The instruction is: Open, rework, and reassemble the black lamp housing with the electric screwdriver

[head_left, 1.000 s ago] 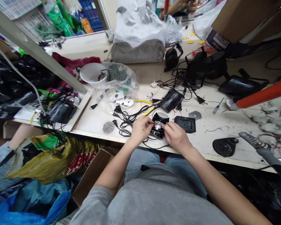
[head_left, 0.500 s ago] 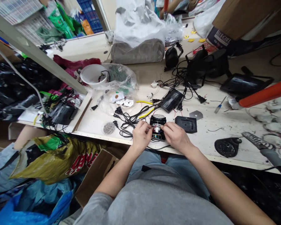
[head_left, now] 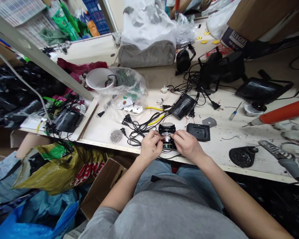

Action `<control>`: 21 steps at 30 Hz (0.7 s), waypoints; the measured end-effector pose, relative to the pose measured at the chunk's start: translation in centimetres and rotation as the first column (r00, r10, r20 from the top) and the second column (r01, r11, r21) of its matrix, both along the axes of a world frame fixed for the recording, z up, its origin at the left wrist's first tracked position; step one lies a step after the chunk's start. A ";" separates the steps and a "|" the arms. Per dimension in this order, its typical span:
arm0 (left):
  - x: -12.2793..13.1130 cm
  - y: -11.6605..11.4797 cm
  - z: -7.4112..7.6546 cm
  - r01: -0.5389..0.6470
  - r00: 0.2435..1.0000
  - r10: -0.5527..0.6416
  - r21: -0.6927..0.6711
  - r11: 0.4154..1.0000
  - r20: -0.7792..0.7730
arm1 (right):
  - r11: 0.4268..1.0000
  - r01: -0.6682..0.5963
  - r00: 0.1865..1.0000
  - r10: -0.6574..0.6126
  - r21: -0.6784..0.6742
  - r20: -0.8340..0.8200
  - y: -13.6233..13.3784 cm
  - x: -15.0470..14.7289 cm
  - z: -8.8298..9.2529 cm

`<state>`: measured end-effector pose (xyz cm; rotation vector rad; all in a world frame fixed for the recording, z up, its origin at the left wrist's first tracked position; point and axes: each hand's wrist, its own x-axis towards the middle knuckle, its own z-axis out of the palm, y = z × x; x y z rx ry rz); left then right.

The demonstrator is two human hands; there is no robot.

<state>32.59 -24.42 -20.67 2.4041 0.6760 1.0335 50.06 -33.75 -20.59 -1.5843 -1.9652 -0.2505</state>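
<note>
An opened black device (head_left: 167,126), with a round metal top, a silvery part inside and thin red and blue wires, lies at the front of the bench between my hands. My left hand (head_left: 151,147) is closed at its left side, fingertips pinched by the red wire; whether they hold the wire itself is unclear. From the right, my right hand (head_left: 188,145) has bent fingers closed on the device's edge. A black rectangular cover (head_left: 198,132) lies just right of it. Behind sit a closed black housing (head_left: 183,106) and yellow-handled pliers (head_left: 156,119).
A dish of small screws (head_left: 116,135) and black plug cables (head_left: 137,130) lie left. To the right are a hanging orange electric screwdriver (head_left: 284,111), a small screwdriver (head_left: 235,111), a black round part (head_left: 242,156) and a soldering iron stand (head_left: 276,149). Black lamp-like units (head_left: 221,68) stand behind.
The orange screwdriver has swung lower, its tip now showing above the bench. Both hands stay at the device, with only slight finger shifts.
</note>
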 end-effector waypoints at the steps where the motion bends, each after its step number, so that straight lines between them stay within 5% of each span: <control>1: -0.2 -0.1 0.0 0.019 1.000 -0.019 0.016 1.000 -0.007 | 1.000 0.000 1.000 0.000 0.002 0.001 0.0 0.0 0.0; 8: -0.7 -1.6 0.0 0.024 0.991 0.005 0.209 0.978 -0.134 | 1.000 0.000 1.000 0.000 0.008 0.011 0.2 0.0 0.2; 14: -0.5 -2.0 -0.4 -0.069 0.998 0.069 0.053 0.996 -0.007 | 1.000 -0.021 0.982 0.018 -0.015 -0.189 0.0 0.3 1.6; 18: -0.8 -2.1 -0.4 -0.075 0.995 0.079 -0.057 0.996 0.056 | 0.976 0.211 0.935 -0.217 -0.053 -0.279 1.5 3.1 2.3; 21: -1.4 -1.4 0.2 -0.040 0.999 0.042 -0.109 0.993 0.012 | 0.881 0.436 0.870 -0.465 -0.184 -0.164 3.8 5.8 1.9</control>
